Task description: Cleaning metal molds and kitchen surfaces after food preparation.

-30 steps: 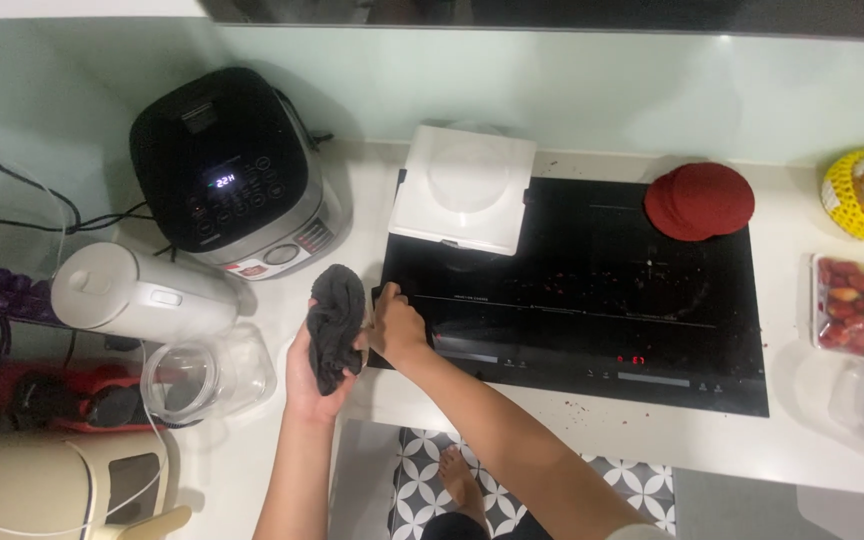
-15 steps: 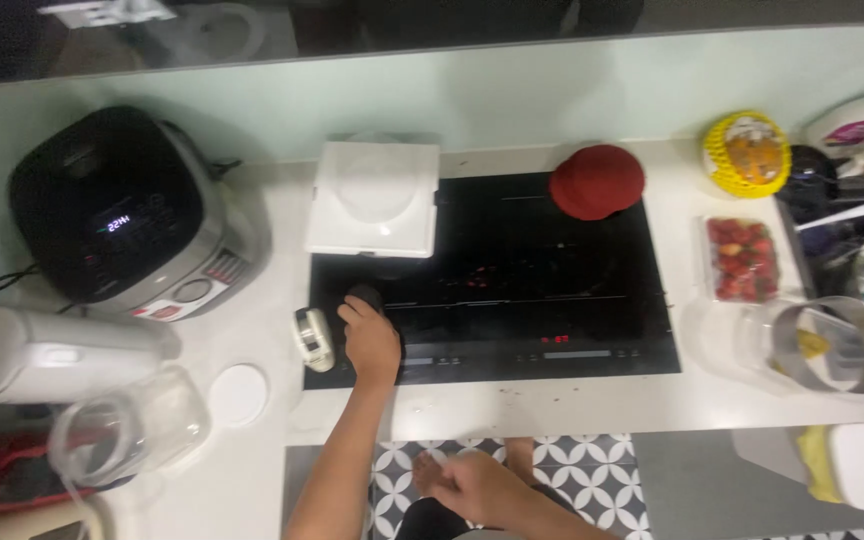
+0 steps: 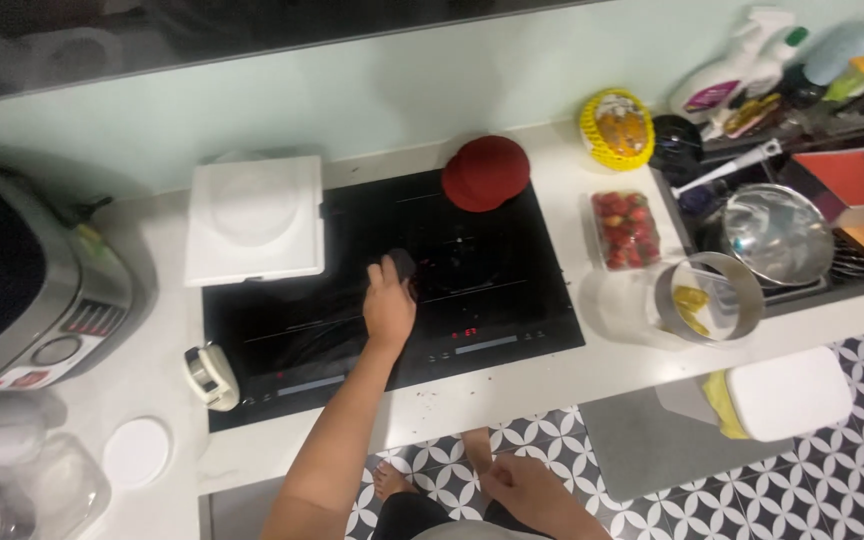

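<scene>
Dark cloth (image 3: 404,264) lies on the black glass hob (image 3: 392,290), pressed under the left hand (image 3: 389,303), whose fingers grip it, near the red round lid (image 3: 486,172). Right hand (image 3: 517,488) hangs low, fingers loosely curled, holding nothing.

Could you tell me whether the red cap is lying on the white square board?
No, the red cap lies at the back edge of the black cooktop, apart from the white square board on its left.

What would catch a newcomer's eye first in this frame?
A left hand presses a dark cloth onto the black cooktop at the counter's centre. At the cooktop's back edge lies a red round lid, and a clear box of strawberries sits to its right.
</scene>
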